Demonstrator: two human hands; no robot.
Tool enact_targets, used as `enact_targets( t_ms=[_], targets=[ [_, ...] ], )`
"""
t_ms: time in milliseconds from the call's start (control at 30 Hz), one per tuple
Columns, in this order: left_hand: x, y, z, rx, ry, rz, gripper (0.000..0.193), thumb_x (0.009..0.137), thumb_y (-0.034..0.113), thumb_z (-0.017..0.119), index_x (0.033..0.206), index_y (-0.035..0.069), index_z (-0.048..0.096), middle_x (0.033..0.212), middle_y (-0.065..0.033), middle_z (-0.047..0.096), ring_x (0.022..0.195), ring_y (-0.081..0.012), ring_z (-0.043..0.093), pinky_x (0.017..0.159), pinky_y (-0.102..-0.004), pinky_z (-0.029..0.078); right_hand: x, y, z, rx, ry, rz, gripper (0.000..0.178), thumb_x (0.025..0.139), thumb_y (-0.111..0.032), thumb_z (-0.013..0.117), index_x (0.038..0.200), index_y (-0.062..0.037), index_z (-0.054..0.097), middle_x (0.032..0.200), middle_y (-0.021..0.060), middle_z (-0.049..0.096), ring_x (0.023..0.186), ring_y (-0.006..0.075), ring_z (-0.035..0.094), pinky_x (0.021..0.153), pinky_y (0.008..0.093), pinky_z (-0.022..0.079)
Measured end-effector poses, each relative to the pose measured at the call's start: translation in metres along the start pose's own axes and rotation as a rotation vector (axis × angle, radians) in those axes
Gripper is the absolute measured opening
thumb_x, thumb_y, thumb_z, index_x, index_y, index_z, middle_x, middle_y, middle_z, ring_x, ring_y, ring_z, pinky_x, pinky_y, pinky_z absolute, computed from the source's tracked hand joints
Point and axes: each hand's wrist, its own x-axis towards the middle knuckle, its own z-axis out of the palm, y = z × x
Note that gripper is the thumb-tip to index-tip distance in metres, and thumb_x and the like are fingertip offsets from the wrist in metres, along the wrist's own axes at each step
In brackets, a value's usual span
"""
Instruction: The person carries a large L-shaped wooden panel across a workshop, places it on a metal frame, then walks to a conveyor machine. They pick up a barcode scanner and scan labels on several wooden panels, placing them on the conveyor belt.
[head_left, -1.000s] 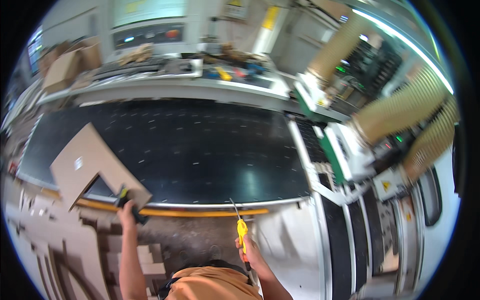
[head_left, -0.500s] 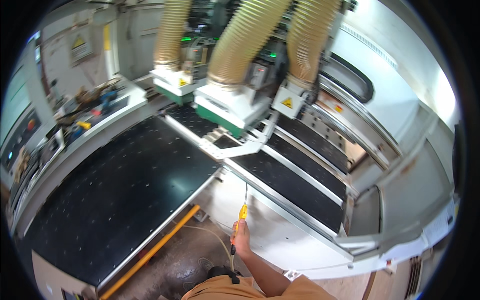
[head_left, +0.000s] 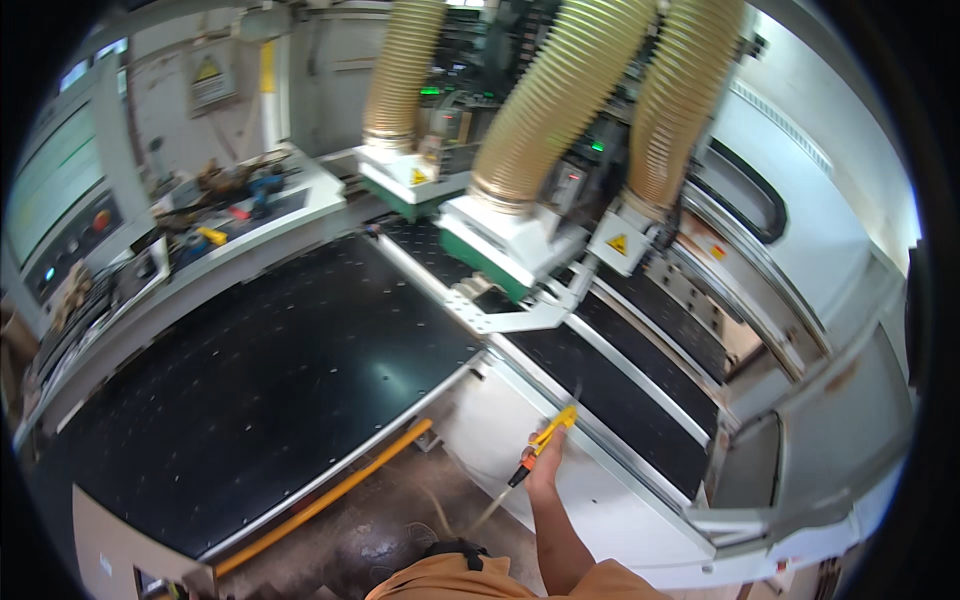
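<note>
My right hand (head_left: 545, 462) is closed around a yellow air blow gun (head_left: 555, 428) with a black and orange lower end. Its thin nozzle points away from me, over the near edge of the black machine bed strip (head_left: 610, 405). A pale air hose (head_left: 488, 512) runs from the gun's bottom down toward the floor. Beneath my hand is the machine's white side panel (head_left: 620, 500). My left hand is out of view.
A wide black bed (head_left: 270, 400) dotted with pale specks lies to the left, edged by a yellow bar (head_left: 330, 495). Ribbed hoses (head_left: 570, 100) rise from white and green hoods (head_left: 510, 245). Tools clutter a side shelf (head_left: 325, 190) beside a control panel (head_left: 75, 240).
My right hand has moved right and slightly forward with the air blow gun, now tilted more to the right. The whole view has shifted, with the machine appearing farther right and lower.
</note>
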Motion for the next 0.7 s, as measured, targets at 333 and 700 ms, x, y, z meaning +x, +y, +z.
enact_targets(
  t_ms=[333, 700],
  targets=[
    [-0.017, -0.009, 0.021, -0.262, -0.075, -0.112, 0.024, 0.08, 0.033, 0.074, 0.089, 0.014, 0.061, 0.078, 0.0038, 0.049, 0.068, -0.013, 0.049, 0.06, -0.0318, 0.044, -0.046, 0.046, 0.1, -0.759, -0.894, 0.543, 0.058, 0.103, -0.052, 0.029, 0.11, -0.0014, 0.057, 0.085, 0.0108, 0.063, 0.038, 0.0114, 0.043, 0.034, 0.0254, 0.035],
    [-0.054, 0.035, 0.049, 0.045, 0.021, 0.092, 0.031, 0.078, 0.033, 0.067, 0.083, 0.003, 0.064, 0.061, -0.0006, 0.054, 0.043, -0.0113, 0.048, 0.036, -0.027, 0.033, -0.162, 0.027, 0.123, -0.724, -1.683, 0.872, 0.061, 0.103, -0.052, 0.032, 0.116, 0.0027, 0.055, 0.086, 0.0079, 0.063, 0.042, 0.0073, 0.045, 0.038, 0.0212, 0.031]
  ],
)
